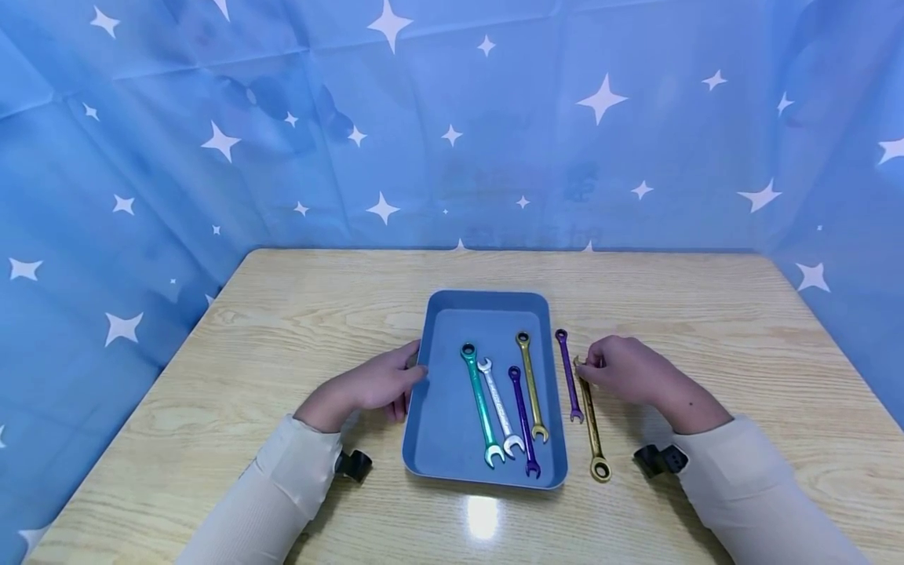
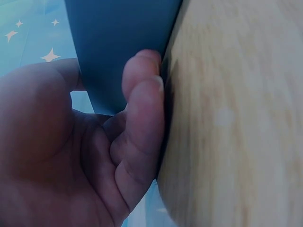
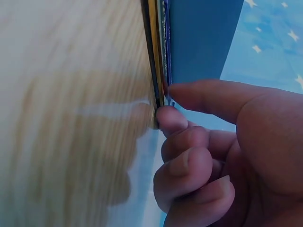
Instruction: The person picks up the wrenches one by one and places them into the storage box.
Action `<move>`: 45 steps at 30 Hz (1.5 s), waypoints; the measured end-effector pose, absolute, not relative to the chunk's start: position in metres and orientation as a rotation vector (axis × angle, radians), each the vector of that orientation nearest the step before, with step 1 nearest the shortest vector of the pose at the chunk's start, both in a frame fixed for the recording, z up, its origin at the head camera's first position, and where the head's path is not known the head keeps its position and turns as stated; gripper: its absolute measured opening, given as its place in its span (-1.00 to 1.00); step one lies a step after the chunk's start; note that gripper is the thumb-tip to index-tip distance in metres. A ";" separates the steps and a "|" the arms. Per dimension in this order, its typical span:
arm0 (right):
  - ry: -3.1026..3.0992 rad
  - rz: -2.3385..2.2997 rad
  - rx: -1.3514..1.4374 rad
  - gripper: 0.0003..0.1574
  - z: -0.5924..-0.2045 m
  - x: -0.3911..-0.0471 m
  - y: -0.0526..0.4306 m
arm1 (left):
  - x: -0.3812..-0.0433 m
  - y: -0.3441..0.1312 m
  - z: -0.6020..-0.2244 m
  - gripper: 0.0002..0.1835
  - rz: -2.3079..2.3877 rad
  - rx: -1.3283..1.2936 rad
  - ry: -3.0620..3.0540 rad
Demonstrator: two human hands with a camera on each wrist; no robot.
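Observation:
My left hand (image 1: 381, 380) holds the left side of a blue tray (image 1: 438, 455), thumb over the rim. In the left wrist view, the fingers (image 2: 144, 109) lie against the outer tray wall (image 2: 118, 42). On the right, my right hand (image 1: 628, 373) pinches the far, open-jawed end of a gold combination wrench (image 1: 592, 424); its ring end points toward me. The right wrist view has the thumb and index fingertip at the end of that wrench (image 3: 152, 52). Between it and the tray lies a purple wrench (image 1: 569, 377), close to the right hand's fingertips.
Inside the tray lie a green wrench (image 1: 480, 404), a silver wrench (image 1: 498, 404), a purple wrench (image 1: 523, 416) and a gold wrench (image 1: 531, 384), roughly side by side. All this is on a light wooden table (image 1: 318, 306). A blue star-patterned curtain (image 1: 424, 102) stands behind the table and along its sides.

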State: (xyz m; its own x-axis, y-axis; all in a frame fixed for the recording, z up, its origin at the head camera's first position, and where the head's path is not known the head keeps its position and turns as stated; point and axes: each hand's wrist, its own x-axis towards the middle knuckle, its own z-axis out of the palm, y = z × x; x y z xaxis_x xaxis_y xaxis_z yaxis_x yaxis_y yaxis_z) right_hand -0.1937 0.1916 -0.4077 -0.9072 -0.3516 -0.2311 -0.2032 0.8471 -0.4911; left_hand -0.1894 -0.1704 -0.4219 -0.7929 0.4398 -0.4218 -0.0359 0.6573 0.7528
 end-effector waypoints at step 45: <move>2.528 -0.716 -0.335 -0.48 -0.410 -0.190 0.191 | -0.189 -0.170 -0.422 -0.36 1.062 0.291 2.278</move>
